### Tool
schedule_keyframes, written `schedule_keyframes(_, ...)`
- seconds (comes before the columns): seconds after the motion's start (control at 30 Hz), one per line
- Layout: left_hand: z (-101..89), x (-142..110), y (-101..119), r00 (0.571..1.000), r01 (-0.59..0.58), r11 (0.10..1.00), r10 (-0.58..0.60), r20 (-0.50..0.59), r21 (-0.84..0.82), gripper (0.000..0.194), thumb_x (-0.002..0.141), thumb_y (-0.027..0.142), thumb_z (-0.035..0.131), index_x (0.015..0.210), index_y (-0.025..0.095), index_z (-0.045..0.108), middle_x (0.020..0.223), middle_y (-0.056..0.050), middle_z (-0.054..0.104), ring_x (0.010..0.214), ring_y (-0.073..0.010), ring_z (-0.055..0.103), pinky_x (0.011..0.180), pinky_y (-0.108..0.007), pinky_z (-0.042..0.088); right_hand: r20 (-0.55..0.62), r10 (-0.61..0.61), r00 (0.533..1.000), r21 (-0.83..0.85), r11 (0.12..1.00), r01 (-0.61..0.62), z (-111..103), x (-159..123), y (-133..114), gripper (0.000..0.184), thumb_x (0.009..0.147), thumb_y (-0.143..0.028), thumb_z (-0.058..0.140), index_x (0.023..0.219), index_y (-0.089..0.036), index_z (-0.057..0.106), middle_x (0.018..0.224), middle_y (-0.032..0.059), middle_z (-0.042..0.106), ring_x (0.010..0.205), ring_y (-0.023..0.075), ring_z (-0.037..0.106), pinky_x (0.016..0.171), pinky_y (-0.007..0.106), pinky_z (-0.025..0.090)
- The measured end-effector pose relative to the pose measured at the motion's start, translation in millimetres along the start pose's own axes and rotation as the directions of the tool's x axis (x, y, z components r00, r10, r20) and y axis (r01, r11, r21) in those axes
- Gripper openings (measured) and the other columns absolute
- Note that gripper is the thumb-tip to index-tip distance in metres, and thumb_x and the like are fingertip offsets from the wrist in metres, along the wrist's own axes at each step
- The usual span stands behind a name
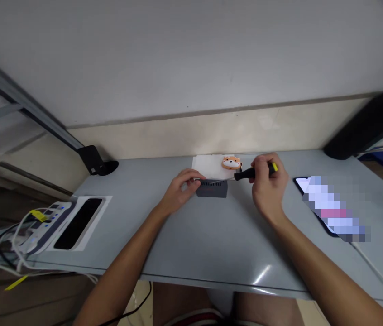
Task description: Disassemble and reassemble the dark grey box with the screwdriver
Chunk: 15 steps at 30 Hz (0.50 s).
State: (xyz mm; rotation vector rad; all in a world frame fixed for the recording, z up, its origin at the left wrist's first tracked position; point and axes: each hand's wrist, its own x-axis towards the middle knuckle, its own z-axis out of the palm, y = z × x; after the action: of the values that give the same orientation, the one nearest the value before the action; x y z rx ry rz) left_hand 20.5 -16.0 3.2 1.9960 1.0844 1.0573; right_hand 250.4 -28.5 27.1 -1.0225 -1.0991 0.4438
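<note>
My right hand (269,185) is closed around the black handle of a screwdriver (246,174) with a yellow end. Its thin metal shaft slants left, and the tip meets the slotted face of a small dark grey box (212,190). At the box's left end my left hand (184,188) grips it, thumb in front and fingers over the top edge. Just behind the box lies a white sheet of paper (208,163). An orange and white case with an animal face (231,163) rests on that paper.
A lit phone (327,208) with a cable lies at the right. To the left are a dark phone (79,224) on white paper and a power strip (50,226) with tangled cables. A black cylinder (364,127) leans at the back right; a wall (191,131) closes the desk's rear.
</note>
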Motion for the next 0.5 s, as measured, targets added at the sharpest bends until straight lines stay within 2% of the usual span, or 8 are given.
schedule_keyframes(0.13, 9.4, 2, -6, 0.999, -0.021, 1.000, 0.022, -0.046, 0.016, 0.022, 0.098, 0.038, 0.060, 0.099, 0.022, 0.075, 0.106, -0.008, 0.073, 0.095, -0.0198, 0.065, 0.081, -0.032, 0.052, 0.095, 0.070, 0.993, 0.052, 0.996, -0.075, 4, -2, 3, 0.040, 0.094, -0.060, 0.064, 0.080, -0.023, 0.060, 0.073, -0.0018, 0.060, 0.057, 0.0099, 0.054, 0.052, 0.024, 0.048)
schedule_keyframes(0.27, 16.7, 3, -11, 0.995, -0.044, 0.999, 0.044, -0.089, 0.009, 0.020, 0.096, 0.037, 0.061, 0.095, 0.021, 0.072, 0.099, -0.006, 0.073, 0.089, -0.0176, 0.065, 0.076, -0.030, 0.051, 0.159, 0.099, 0.982, 0.064, 0.992, -0.111, 6, -4, 2, 0.043, 0.092, -0.064, 0.065, 0.081, -0.022, 0.060, 0.073, -0.0022, 0.059, 0.059, 0.0098, 0.055, 0.051, 0.024, 0.050)
schedule_keyframes(0.4, 16.1, 3, -15, 0.992, -0.027, 1.000, 0.027, -0.127, 0.002, 0.022, 0.096, 0.041, 0.062, 0.090, 0.021, 0.071, 0.090, -0.004, 0.070, 0.084, -0.0170, 0.064, 0.075, -0.030, 0.050, 0.171, 0.108, 0.979, 0.075, 0.990, -0.122, 7, -4, 4, 0.044, 0.092, -0.065, 0.064, 0.081, -0.022, 0.059, 0.072, -0.0030, 0.058, 0.057, 0.0090, 0.052, 0.050, 0.023, 0.049)
schedule_keyframes(0.5, 9.0, 7, -27, 0.984, 0.032, 0.999, -0.027, -0.178, 0.029, 0.027, 0.096, 0.044, 0.061, 0.094, 0.020, 0.074, 0.094, -0.005, 0.072, 0.087, -0.0178, 0.064, 0.080, -0.031, 0.052, 0.157, 0.105, 0.982, 0.071, 0.991, -0.118, 7, -5, 7, 0.045, 0.093, -0.066, 0.062, 0.081, -0.023, 0.058, 0.069, -0.0040, 0.055, 0.055, 0.0087, 0.051, 0.049, 0.022, 0.046)
